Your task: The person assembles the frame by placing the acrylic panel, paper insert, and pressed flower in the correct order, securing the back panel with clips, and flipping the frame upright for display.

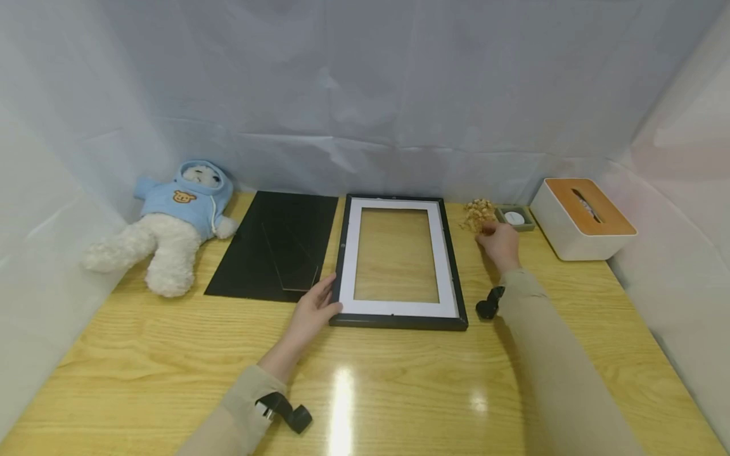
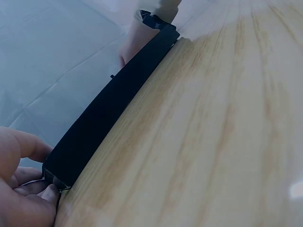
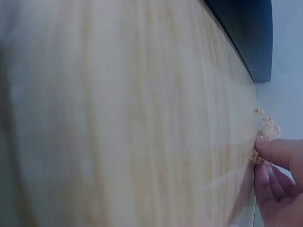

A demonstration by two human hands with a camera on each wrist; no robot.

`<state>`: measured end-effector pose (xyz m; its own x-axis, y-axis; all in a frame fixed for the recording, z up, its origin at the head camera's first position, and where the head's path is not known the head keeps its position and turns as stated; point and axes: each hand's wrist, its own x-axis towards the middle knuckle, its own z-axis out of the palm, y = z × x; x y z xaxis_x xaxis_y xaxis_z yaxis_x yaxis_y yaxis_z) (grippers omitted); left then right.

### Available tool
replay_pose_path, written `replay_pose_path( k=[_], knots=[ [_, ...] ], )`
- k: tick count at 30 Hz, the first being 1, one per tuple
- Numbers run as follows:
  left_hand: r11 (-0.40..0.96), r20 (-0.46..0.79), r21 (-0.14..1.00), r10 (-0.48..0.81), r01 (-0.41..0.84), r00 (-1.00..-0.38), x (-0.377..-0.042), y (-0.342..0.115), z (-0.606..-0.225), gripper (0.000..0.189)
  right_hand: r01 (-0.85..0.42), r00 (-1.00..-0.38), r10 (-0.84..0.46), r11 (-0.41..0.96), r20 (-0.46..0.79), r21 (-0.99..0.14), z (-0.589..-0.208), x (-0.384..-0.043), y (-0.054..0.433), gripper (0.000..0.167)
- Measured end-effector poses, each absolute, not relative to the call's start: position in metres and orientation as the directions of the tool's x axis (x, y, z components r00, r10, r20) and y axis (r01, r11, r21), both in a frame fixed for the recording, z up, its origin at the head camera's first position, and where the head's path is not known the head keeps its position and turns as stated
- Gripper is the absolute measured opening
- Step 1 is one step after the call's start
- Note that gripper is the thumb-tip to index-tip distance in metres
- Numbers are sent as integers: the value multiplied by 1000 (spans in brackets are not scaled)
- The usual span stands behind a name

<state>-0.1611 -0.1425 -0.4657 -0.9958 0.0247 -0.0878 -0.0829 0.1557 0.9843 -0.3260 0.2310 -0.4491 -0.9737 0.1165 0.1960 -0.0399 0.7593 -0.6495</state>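
A black picture frame (image 1: pixel 399 322) with a white mat (image 1: pixel 349 253) inside lies flat on the wooden table. My left hand (image 1: pixel 310 310) holds its near left corner, with thumb and fingers about the corner in the left wrist view. Right of the picture frame, a small bunch of pale yellow dried flowers (image 1: pixel 478 210) lies on the table. My right hand (image 1: pixel 500 244) pinches the dried flowers at their near end; in the right wrist view, thumb and fingers (image 3: pixel 272 147) meet at the small blossoms.
Left of the picture frame is a black backing board (image 1: pixel 274 240) with a stand flap. A white plush toy in a blue hoodie (image 1: pixel 177 209) lies at far left. Beside the flowers sit a small greenish box (image 1: pixel 527 221) with a white round thing and a tissue box (image 1: pixel 576 234).
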Motion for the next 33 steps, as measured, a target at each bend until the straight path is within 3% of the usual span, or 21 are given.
replay_pose_path(
  k=[15, 33],
  knots=[
    [163, -72, 984, 25, -67, -997, -161, -142, -465, 63, 12, -964, 190, 733, 188, -680, -453, -316, 237, 18],
    [143, -59, 988, 33, -53, -998, -162, -143, -468, 64, 56, -945, 288, 612, 156, -789, -448, -293, 237, 18]
  ],
)
